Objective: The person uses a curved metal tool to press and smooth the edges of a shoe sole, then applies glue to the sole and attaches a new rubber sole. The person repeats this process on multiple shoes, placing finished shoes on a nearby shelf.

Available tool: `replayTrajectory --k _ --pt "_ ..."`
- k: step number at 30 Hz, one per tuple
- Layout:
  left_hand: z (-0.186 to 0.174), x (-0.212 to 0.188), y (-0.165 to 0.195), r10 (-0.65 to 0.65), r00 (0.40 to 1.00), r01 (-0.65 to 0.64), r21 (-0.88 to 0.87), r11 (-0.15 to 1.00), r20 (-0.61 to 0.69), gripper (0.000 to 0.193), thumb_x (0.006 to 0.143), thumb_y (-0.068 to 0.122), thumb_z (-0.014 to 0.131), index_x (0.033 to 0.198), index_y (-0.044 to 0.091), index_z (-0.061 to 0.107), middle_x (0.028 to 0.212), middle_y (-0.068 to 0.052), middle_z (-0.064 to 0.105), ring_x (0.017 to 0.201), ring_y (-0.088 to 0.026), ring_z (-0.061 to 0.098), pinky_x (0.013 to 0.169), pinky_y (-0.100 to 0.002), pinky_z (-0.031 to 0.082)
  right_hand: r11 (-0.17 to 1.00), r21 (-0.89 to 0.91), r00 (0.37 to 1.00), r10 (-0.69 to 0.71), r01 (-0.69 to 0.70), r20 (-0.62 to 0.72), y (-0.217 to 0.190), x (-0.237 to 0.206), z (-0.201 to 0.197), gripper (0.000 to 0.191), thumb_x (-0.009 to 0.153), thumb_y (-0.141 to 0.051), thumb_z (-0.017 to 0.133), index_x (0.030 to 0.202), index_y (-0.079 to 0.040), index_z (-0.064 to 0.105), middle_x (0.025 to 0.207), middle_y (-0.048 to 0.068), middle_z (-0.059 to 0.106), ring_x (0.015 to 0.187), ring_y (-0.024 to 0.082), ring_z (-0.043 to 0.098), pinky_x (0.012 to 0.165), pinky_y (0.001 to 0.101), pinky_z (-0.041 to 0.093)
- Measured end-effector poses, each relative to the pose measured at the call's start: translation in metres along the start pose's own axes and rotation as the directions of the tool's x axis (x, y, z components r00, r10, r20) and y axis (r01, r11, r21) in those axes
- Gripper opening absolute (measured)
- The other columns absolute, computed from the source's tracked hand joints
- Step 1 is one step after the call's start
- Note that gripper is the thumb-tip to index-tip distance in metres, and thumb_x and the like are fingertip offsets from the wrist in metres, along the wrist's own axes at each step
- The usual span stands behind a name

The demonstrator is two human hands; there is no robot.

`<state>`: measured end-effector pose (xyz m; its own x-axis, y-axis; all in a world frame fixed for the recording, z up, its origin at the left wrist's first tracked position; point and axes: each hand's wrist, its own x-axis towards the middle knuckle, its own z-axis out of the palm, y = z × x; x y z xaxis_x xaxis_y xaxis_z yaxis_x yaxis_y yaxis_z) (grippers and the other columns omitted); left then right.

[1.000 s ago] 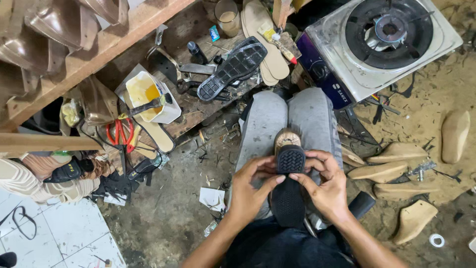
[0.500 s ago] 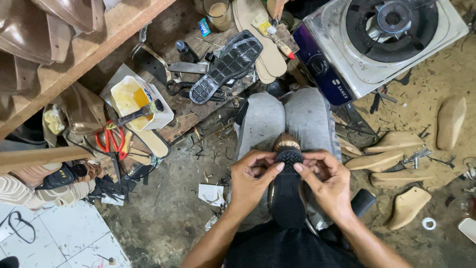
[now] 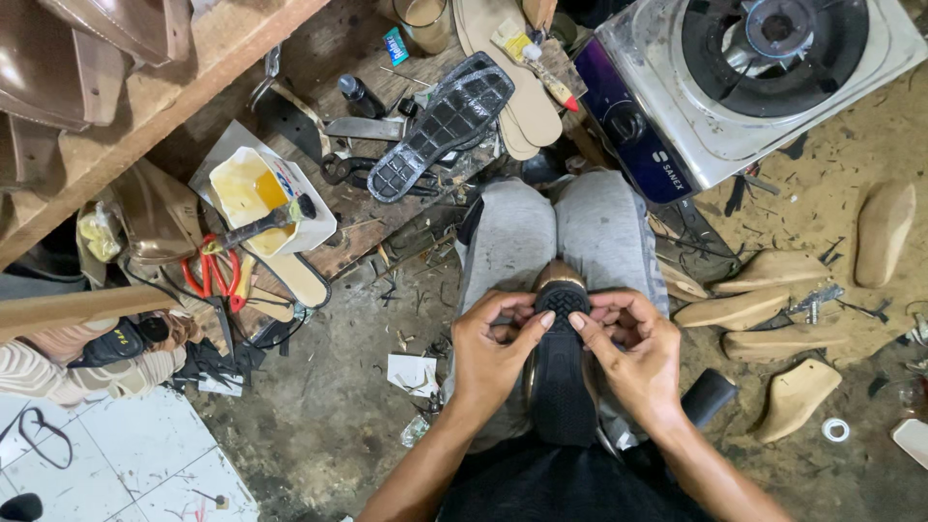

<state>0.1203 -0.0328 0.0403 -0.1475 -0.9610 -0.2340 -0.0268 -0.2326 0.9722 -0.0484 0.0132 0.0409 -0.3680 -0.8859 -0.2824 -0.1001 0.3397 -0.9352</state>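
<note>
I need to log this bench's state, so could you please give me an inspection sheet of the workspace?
Surface: rough wooden workboard on a dirty concrete floor, scraps strewn about.
Job's things: black rubber-soled shoe lying sole-up on the person's lap, grey trousers.
Clutter: loose black treaded sole, tan insoles, white glue tub, red-handled pliers, pale wooden shoe lasts.
Grippers: left hand and right hand press thumbs on the shoe's toe end.
Cables: black cord on white tiles.
Surroundings: grey single-burner gas stove, wooden shelf of brown uppers.
</note>
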Motion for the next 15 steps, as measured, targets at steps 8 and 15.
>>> replayTrajectory --k 8,15 --pt "0.003 0.003 0.006 0.015 0.999 -0.011 0.12 0.993 -0.035 0.024 0.085 0.008 0.082 0.105 -0.002 0.075 0.09 -0.006 0.075 0.079 -0.008 0.069 0.065 -0.022 0.057 0.998 -0.056 1.0 -0.007 0.006 -0.026 0.005 0.004 0.0 0.024 0.083 -0.004 0.082 0.104 0.001 0.071 0.083 0.002 0.069 0.073 0.006 0.063 0.066 0.0203 0.053" --pt "0.004 0.01 0.015 0.174 0.984 -0.154 0.338 0.928 -0.03 0.024 0.088 0.014 0.083 0.107 0.002 0.075 0.089 -0.009 0.074 0.072 -0.014 0.072 0.064 -0.027 0.058 0.973 -0.221 0.996 -0.074 0.063 -0.042 -0.015 0.01 0.001 0.04 0.079 -0.007 0.087 0.11 0.003 0.063 0.093 0.01 0.07 0.071 0.012 0.067 0.064 0.0251 0.055"
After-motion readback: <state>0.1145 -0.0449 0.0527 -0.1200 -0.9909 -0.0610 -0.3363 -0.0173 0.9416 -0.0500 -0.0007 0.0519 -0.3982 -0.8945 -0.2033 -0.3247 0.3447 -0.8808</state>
